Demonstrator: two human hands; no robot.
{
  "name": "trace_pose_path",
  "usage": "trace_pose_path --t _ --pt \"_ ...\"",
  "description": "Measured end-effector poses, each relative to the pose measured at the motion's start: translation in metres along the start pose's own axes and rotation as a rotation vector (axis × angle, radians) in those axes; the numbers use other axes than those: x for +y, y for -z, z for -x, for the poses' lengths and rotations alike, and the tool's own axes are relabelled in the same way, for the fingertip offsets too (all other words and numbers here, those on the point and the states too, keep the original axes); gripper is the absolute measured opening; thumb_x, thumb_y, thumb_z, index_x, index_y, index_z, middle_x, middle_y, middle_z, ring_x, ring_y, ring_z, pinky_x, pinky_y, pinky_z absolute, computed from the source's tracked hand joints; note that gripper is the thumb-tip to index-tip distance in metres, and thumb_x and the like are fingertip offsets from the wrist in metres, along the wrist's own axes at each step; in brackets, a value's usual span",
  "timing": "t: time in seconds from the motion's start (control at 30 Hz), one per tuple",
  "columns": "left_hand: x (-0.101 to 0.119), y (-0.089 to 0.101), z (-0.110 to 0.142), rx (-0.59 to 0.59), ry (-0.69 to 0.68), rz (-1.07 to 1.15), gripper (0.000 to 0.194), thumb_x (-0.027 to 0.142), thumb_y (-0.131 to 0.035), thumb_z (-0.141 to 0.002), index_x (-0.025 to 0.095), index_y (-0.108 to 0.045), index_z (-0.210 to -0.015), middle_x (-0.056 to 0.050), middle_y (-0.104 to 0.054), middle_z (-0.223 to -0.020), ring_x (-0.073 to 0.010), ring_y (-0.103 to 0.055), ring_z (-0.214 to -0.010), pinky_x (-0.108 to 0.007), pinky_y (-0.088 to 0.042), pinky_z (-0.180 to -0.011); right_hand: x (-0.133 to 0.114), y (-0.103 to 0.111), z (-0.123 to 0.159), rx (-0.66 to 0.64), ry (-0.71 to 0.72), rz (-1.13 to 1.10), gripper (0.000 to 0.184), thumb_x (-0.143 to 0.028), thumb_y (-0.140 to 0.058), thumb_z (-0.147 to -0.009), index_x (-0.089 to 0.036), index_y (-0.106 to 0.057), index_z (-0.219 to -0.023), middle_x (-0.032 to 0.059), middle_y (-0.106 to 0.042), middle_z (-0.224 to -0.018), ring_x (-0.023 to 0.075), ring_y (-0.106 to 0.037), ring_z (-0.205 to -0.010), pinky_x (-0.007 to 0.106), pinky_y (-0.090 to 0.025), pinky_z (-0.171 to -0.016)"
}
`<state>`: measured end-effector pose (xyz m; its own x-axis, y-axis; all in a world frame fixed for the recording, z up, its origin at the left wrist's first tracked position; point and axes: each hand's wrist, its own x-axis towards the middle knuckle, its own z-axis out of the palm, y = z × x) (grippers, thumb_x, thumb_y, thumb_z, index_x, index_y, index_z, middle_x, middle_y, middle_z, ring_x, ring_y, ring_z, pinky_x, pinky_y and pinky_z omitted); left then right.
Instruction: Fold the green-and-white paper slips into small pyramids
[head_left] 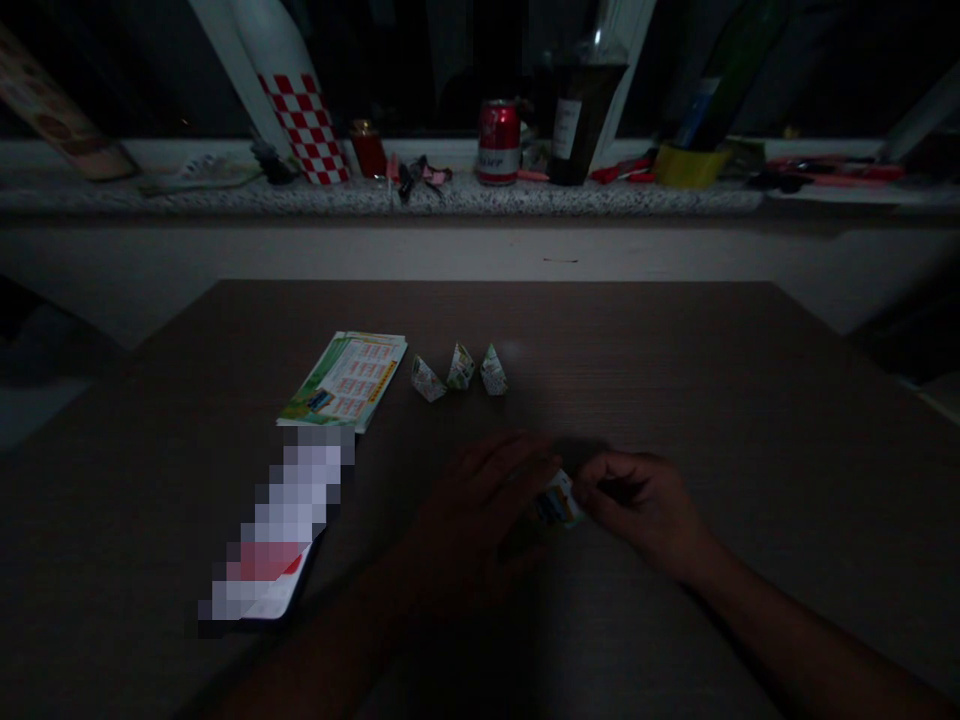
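Dim room; dark window [427, 70] behind a speckled stone sill [420, 203] bearing a red-and-white checked bottle [304, 125], a red can [499, 145], a dark bottle [585, 115] and a yellow ring-shaped object [690, 166], among other clutter. Below it, brown wood-grain table [675, 350], poorly lit. Stack of printed cards [346, 385] at left, a lit phone [281, 540] just nearer the person, screen pixelated. Three folded paper pieces [461, 368] in a row right of the stack. Small printed paper [559, 502] at near centre-right of the table, between the hands: right hand [645, 505] pinches its right edge; left hand [480, 515] spreads over its left part, grip cannot be told in shadow
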<state>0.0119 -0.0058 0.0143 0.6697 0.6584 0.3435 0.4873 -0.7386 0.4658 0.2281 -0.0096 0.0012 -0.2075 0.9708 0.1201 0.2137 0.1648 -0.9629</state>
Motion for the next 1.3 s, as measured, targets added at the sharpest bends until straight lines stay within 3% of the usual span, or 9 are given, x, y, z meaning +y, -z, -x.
trace_pose_path --t 0.1,0.2,0.3,0.43,0.6,0.87,1.03,1.2,1.3 --pt "-0.002 -0.001 -0.001 -0.005 0.007 -0.05 0.05 0.032 -0.062 -0.085 0.019 -0.046 -0.13 -0.012 -0.052 -0.135 -0.0252 -0.046 -0.124 -0.043 -0.037 -0.104 0.0 -0.001 0.0 0.001 -0.041 -0.096 0.024 -0.035 -0.065 -0.081 -0.016 -0.063 -0.067 -0.0001 -0.063 -0.059 0.0111 -0.057 -0.052 0.02 -0.047 -0.051" --pt "-0.005 -0.004 0.0 -0.006 0.089 -0.011 0.05 0.04 -0.063 -0.083 0.02 -0.049 -0.127 -0.011 -0.057 -0.126 -0.0259 -0.052 -0.115 -0.043 -0.042 -0.098 0.001 -0.002 0.0 -0.033 -0.035 -0.237 0.027 -0.044 -0.065 -0.082 -0.018 -0.067 -0.085 0.0028 -0.07 -0.071 0.0135 -0.064 -0.061 0.022 -0.051 -0.057" --pt "-0.007 -0.007 0.003 -0.019 0.201 0.083 0.054 0.047 -0.065 -0.08 0.022 -0.051 -0.126 -0.01 -0.061 -0.121 -0.0267 -0.056 -0.109 -0.042 -0.045 -0.093 0.005 -0.003 0.002 -0.093 0.01 -0.309 0.043 -0.051 -0.07 -0.075 -0.02 -0.064 -0.104 0.0066 -0.073 -0.088 0.0187 -0.069 -0.075 0.027 -0.055 -0.064" --pt "-0.005 -0.009 0.005 -0.002 0.302 0.205 0.051 0.046 -0.06 -0.084 0.024 -0.049 -0.129 -0.009 -0.063 -0.119 -0.0267 -0.058 -0.106 -0.041 -0.046 -0.091 0.007 -0.004 0.004 -0.083 0.023 -0.166 0.05 -0.037 -0.08 -0.069 -0.021 -0.061 -0.112 0.0064 -0.073 -0.092 0.0209 -0.07 -0.082 0.031 -0.056 -0.071" --pt "0.001 -0.006 0.004 -0.018 0.417 0.303 0.044 0.042 -0.05 -0.09 0.021 -0.049 -0.129 -0.01 -0.063 -0.12 -0.0254 -0.059 -0.105 -0.041 -0.047 -0.09 0.005 -0.005 0.004 -0.037 0.031 -0.079 0.046 -0.023 -0.067 -0.082 -0.021 -0.052 -0.126 0.0047 -0.072 -0.092 0.0174 -0.069 -0.082 0.03 -0.055 -0.075" --pt "-0.004 -0.013 0.006 0.019 0.419 0.424 0.056 0.036 -0.05 -0.092 0.023 -0.03 -0.143 -0.012 -0.06 -0.124 -0.0239 -0.062 -0.102 -0.037 -0.051 -0.084 0.01 -0.003 0.001 0.045 0.078 -0.065 0.032 -0.019 -0.062 -0.083 -0.021 -0.061 -0.114 0.0004 -0.07 -0.073 0.0139 -0.066 -0.065 0.024 -0.055 -0.061" --pt "-0.006 -0.014 0.005 0.026 0.423 0.4 0.057 0.029 -0.045 -0.094 0.021 -0.024 -0.146 -0.007 -0.069 -0.091 -0.0194 -0.065 -0.071 -0.029 -0.052 -0.063 0.012 -0.002 0.0 0.088 0.099 -0.055 0.024 -0.017 -0.058 -0.085 -0.023 -0.067 -0.107 0.0039 -0.075 -0.093 0.0169 -0.071 -0.081 0.026 -0.058 -0.069" --pt "-0.004 -0.011 0.002 0.012 0.413 0.34 0.059 0.026 -0.041 -0.094 0.021 -0.02 -0.148 -0.005 -0.071 -0.087 -0.017 -0.064 -0.062 -0.027 -0.049 -0.057 0.013 0.0 0.001 0.041 0.158 0.029 0.025 -0.018 -0.05 -0.091 -0.025 -0.069 -0.106 0.0052 -0.073 -0.103 0.0186 -0.069 -0.091 0.029 -0.057 -0.076" --pt "-0.003 -0.01 0.002 -0.01 0.379 0.262 0.052 0.021 -0.04 -0.092 0.021 -0.034 -0.144 -0.004 -0.072 -0.085 -0.0156 -0.063 -0.059 -0.027 -0.05 -0.059 0.012 0.003 0.001 0.045 0.208 0.101 0.027 -0.019 -0.045 -0.093 -0.024 -0.07 -0.104 0.0068 -0.068 -0.111 0.0208 -0.064 -0.103 0.034 -0.054 -0.084"
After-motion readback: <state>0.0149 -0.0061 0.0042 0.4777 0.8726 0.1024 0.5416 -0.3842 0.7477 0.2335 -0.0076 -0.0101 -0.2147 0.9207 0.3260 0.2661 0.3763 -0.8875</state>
